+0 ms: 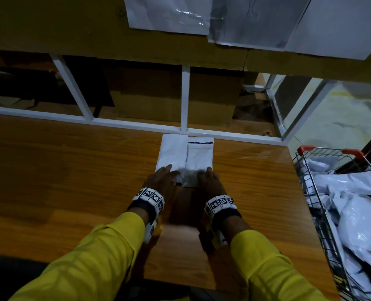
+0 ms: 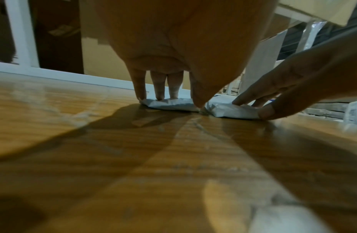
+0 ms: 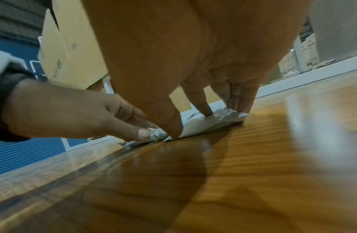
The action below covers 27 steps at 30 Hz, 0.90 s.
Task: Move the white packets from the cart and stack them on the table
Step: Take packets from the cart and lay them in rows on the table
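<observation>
A: Where does the packet on the table (image 1: 185, 156) lie from the person's hands?

B: Directly ahead of both. It is flat on the wooden table (image 1: 71, 170), and its long axis runs away from the person, toward the white rail (image 1: 136, 126) at the far edge. Only its near end is under the hands.

A: And the left hand (image 1: 161, 179)?

B: Its fingers are stretched out and press down on the near left corner. It holds nothing; in the left wrist view the fingertips (image 2: 160, 94) stand on the packet.

A: The right hand (image 1: 208, 180)?

B: The same, on the near right corner. The fingers are straight and push the packet flat, without any grasp.

A: Then which hand goes for the next one?

B: The right, one would judge. The cart (image 1: 330, 152) stands beyond the right edge of the table, with many white packets (image 1: 354, 203) still heaped in it, so it is nearer to that hand. The stack seems only begun.
</observation>
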Motion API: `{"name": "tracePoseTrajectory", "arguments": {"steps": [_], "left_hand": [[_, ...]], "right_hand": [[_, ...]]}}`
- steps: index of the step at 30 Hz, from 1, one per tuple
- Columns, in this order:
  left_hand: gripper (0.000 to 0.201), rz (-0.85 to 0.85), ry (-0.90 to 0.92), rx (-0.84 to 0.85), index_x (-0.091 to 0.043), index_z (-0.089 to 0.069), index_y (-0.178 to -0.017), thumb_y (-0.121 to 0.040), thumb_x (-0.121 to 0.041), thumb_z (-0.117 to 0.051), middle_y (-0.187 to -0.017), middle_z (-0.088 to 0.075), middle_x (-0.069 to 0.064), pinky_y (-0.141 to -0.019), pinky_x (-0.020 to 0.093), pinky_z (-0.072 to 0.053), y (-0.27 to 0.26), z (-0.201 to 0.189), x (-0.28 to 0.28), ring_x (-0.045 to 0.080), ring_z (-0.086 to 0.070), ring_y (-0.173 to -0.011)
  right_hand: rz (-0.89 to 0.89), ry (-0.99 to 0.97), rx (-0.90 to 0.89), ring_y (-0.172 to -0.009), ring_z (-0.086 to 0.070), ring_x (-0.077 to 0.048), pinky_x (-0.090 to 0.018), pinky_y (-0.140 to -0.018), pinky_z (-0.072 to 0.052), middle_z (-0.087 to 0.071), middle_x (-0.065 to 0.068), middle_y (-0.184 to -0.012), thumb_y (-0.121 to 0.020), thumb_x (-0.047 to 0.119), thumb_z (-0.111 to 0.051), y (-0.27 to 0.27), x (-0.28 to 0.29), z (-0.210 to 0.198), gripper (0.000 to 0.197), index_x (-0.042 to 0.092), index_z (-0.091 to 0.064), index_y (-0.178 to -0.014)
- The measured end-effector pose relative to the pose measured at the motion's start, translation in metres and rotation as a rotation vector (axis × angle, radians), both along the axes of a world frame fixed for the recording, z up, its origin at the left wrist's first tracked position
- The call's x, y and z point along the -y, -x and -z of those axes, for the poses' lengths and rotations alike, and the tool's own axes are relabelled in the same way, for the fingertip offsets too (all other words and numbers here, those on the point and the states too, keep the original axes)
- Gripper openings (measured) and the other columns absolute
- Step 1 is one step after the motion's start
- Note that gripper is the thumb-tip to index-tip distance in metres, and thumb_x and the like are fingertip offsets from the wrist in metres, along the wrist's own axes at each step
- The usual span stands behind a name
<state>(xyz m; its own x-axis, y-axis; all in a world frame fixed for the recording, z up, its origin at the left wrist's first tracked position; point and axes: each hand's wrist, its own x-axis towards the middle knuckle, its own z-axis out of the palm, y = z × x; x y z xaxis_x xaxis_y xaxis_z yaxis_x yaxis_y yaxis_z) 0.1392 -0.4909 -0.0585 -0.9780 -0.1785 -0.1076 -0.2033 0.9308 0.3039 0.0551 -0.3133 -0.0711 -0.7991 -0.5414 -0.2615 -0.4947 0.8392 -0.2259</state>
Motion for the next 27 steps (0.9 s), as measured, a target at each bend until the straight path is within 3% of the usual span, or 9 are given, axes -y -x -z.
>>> {"name": "tracePoseTrajectory", "arguments": {"steps": [4,8,12,15,22,27], "left_hand": [[0.05,-0.011,0.017,0.006,-0.027,-0.046,-0.148,-0.099,-0.033,-0.053,-0.164,-0.026,0.005,-0.115,0.047,-0.034,-0.002,0.006,0.008,0.026,-0.029,-0.148],[0.048,-0.022,0.008,0.017,-0.029,-0.049,-0.145,-0.098,-0.033,-0.054,-0.163,-0.029,0.003,-0.115,0.046,-0.036,-0.003,0.005,0.02,0.025,-0.031,-0.147],[0.046,-0.011,0.026,0.015,-0.028,-0.049,-0.146,-0.1,-0.032,-0.053,-0.163,-0.03,0.004,-0.116,0.043,-0.035,-0.005,0.003,0.03,0.025,-0.031,-0.147],[0.046,-0.024,0.034,0.007,-0.03,-0.048,-0.147,-0.1,-0.029,-0.052,-0.163,-0.029,0.002,-0.118,0.04,-0.032,-0.003,0.002,0.038,0.023,-0.03,-0.148],[0.046,-0.031,0.017,0.033,-0.028,-0.052,-0.143,-0.097,-0.024,-0.056,-0.161,-0.034,0.006,-0.117,0.043,-0.033,-0.003,-0.001,0.056,0.026,-0.032,-0.147],[0.049,-0.069,0.001,0.066,-0.03,-0.05,-0.144,-0.096,-0.027,-0.059,-0.162,-0.032,0.005,-0.116,0.043,-0.035,-0.006,0.002,0.065,0.027,-0.033,-0.147]], "right_hand": [[-0.007,-0.026,-0.016,-0.14,-0.029,-0.042,-0.052,-0.106,-0.043,-0.019,-0.023,-0.158,-0.098,0.024,-0.056,-0.006,0.009,-0.002,0.055,0.011,-0.037,-0.148],[-0.01,-0.017,-0.056,-0.136,-0.037,-0.036,-0.051,-0.103,-0.047,-0.028,-0.019,-0.155,-0.092,0.036,-0.064,-0.013,0.017,-0.004,0.064,0.017,-0.038,-0.147],[-0.02,-0.073,-0.038,-0.144,-0.026,-0.04,-0.049,-0.115,-0.031,-0.014,-0.026,-0.161,-0.101,0.041,-0.051,-0.016,0.027,-0.01,0.066,0.012,-0.026,-0.155],[-0.016,-0.08,-0.033,-0.146,-0.019,-0.044,-0.049,-0.118,-0.022,-0.007,-0.032,-0.16,-0.102,0.046,-0.046,-0.017,0.035,-0.013,0.074,0.004,-0.019,-0.156],[-0.017,-0.04,0.062,-0.148,-0.009,-0.049,-0.054,-0.12,-0.019,0.002,-0.033,-0.16,-0.098,0.05,-0.052,-0.022,0.05,-0.014,0.086,0.005,-0.011,-0.158],[-0.083,-0.043,0.061,-0.15,-0.003,-0.046,-0.052,-0.122,-0.012,-0.001,-0.032,-0.161,-0.108,0.035,-0.037,-0.026,0.059,-0.025,0.068,-0.001,-0.007,-0.157]]}}
